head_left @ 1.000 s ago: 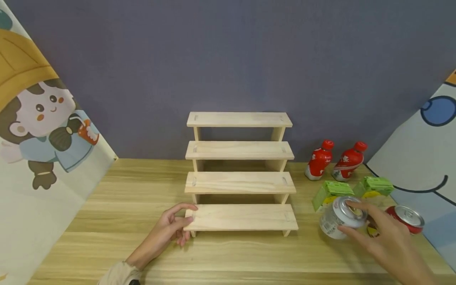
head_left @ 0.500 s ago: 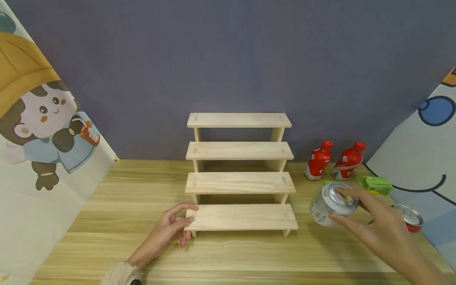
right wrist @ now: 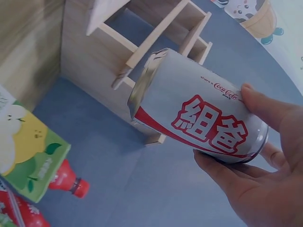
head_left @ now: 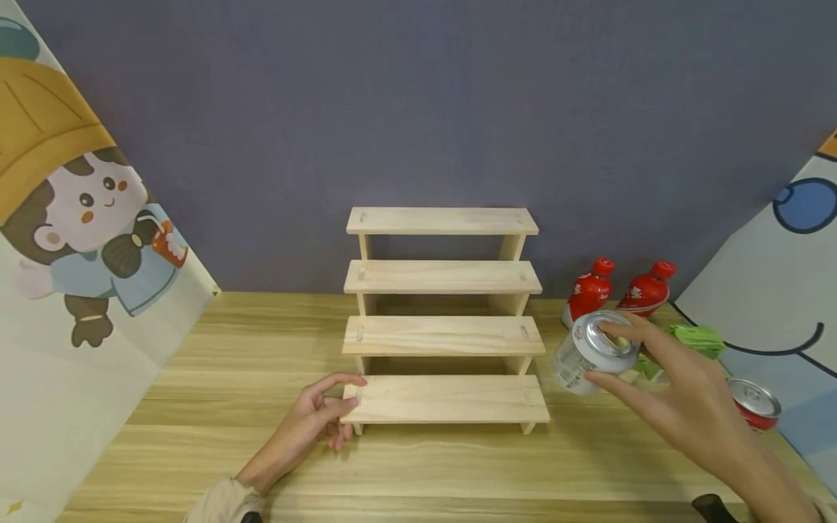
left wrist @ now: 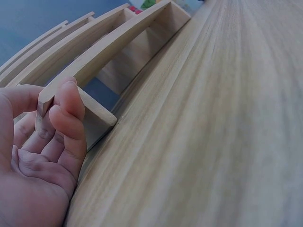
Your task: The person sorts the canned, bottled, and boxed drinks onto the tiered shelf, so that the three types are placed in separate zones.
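My right hand (head_left: 680, 392) holds a silver-white soda can (head_left: 591, 354) by its upper end, to the right of a four-step wooden display shelf (head_left: 445, 399). In the right wrist view the soda can (right wrist: 199, 109) shows a Coca-Cola logo and large red characters, with thumb and fingers around one end. At the left end of the lowest step, my left hand (head_left: 320, 414) pinches the board's corner. The left wrist view shows the left hand's fingers (left wrist: 68, 123) curled around the board's end.
Two red bottles (head_left: 591, 290) stand behind the can by the dark back wall. A green drink carton (head_left: 696, 340) and a red can (head_left: 755, 403) are at the right; a second carton is mostly hidden behind the held can. Printed side panels border the wooden tabletop (head_left: 275, 341).
My right hand has lifted the soda can and carried it left and toward the back, from beside the cartons. The left hand keeps its grip on the lowest step.
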`<state>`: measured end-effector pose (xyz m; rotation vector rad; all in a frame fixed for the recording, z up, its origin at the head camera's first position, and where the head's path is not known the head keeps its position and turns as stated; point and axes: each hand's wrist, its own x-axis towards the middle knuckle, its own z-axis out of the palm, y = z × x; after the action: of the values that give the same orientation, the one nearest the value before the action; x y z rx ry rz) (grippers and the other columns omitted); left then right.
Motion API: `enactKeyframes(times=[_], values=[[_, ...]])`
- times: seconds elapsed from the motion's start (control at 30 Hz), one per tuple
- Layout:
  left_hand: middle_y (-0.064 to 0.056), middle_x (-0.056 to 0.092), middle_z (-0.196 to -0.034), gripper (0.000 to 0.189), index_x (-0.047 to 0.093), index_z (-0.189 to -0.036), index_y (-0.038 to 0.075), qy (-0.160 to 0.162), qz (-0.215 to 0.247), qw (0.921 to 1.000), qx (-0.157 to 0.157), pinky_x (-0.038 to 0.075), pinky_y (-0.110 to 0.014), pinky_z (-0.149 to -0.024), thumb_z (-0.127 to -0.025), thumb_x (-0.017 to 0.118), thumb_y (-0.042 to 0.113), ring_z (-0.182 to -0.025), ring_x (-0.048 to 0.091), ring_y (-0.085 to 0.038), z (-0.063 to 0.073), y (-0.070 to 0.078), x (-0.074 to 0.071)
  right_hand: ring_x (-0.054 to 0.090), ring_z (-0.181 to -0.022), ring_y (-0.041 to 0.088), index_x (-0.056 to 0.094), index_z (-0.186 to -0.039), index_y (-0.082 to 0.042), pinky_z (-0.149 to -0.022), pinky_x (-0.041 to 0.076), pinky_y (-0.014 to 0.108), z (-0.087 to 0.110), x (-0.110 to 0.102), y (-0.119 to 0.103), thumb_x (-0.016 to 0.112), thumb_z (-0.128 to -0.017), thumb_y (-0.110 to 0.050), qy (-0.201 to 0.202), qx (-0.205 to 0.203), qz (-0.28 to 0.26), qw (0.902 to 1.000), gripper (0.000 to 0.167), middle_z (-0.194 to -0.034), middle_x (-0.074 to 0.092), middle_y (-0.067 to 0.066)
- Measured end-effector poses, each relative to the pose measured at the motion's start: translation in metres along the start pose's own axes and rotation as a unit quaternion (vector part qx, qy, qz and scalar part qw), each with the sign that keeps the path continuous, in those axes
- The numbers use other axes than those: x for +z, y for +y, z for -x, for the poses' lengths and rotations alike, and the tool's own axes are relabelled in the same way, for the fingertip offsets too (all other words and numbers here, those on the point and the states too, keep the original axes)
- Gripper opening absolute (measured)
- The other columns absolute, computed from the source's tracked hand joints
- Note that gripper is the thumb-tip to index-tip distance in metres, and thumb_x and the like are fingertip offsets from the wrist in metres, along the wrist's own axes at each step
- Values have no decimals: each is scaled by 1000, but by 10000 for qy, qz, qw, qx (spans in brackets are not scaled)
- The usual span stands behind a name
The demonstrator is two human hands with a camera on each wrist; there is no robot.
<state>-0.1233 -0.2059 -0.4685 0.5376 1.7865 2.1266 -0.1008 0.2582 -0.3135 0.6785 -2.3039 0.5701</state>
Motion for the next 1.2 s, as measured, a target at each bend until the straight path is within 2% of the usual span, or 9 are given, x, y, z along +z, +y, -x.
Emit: enactKeyframes(times=[0.13, 0.27, 0.4, 0.6, 0.73, 0.83, 0.9, 1.07, 1.2], values=[[-3, 70, -66, 42, 42, -143, -3, -38, -24, 10000, 57, 49, -18, -48, -104, 51, 9, -52, 62, -10, 0, -1, -1, 52, -103, -12, 66, -126, -11, -85, 39, 0, -7, -2, -5, 96, -60, -21, -35, 65, 8, 10000, 73, -127, 66, 10], [-3, 70, -66, 42, 41, -143, -4, -49, -73, 9999, 128, 49, -18, -48, -104, 51, 9, -52, 62, -10, -2, 0, -2, 55, -106, -10, 66, -128, -11, -88, 40, 1, -16, -3, -8, 95, -63, -23, 29, -180, -110, 9998, 72, -130, 65, 11], [-3, 70, -65, 42, 41, -143, -4, 6, -100, 9999, 107, 49, -19, -47, -104, 52, 10, -51, 62, -10, -4, 1, -2, 56, -108, -7, 65, -129, -9, -88, 42, 3, -25, -3, -11, 94, -56, -6, 32, -361, -292, 9989, 78, -132, 64, 11], [-3, 70, -66, 42, 42, -142, -4, -6, -40, 9999, 100, 49, -19, -47, -103, 52, 9, -51, 61, -10, -2, -1, -1, 57, -111, -2, 64, -128, -6, -88, 44, 5, -35, -2, -17, 93, -56, 0, -7, -460, -526, 9976, 78, -134, 62, 12], [-3, 70, -66, 41, 42, -142, -5, -3, -29, 9999, 121, 49, -18, -47, -104, 51, 7, -51, 61, -10, -1, -2, -1, 59, -102, 1, 65, -127, -6, -83, 45, 4, -43, 1, -18, 91, -72, -33, 101, -587, -525, 9968, 66, -130, 64, 12], [-3, 70, -65, 41, 42, -143, -4, 25, -46, 9999, 105, 49, -19, -47, -104, 51, 8, -51, 61, -10, -1, -3, -1, 59, -87, 2, 66, -125, -5, -74, 46, 5, -51, 5, -18, 69, -84, -59, 275, -785, -545, 9950, 68, -122, 68, 12], [-3, 70, -65, 42, 43, -143, -3, 41, -65, 9999, 83, 49, -19, -47, -104, 51, 9, -51, 61, -10, -1, -3, -1, 58, -79, 1, 66, -124, -4, -67, 46, 6, -57, 7, -19, 61, -87, -65, 323, -845, -571, 9943, 72, -119, 69, 12], [-3, 70, -65, 41, 43, -142, -3, 26, -61, 10000, 57, 49, -19, -47, -104, 51, 9, -51, 61, -10, -1, -3, -1, 54, -72, 2, 65, -125, -2, -61, 43, 9, -74, 9, -21, 70, -86, -56, 320, -983, -745, 9918, 66, -120, 68, 12], [-3, 70, -66, 42, 42, -143, -4, 9, -37, 10000, 84, 49, -19, -47, -104, 51, 8, -52, 61, -10, -1, -2, -1, 57, -79, 6, 64, -126, -1, -65, 43, 9, -89, 12, -24, 91, -72, -21, 304, -1108, -816, 9900, 64, -124, 67, 12]])
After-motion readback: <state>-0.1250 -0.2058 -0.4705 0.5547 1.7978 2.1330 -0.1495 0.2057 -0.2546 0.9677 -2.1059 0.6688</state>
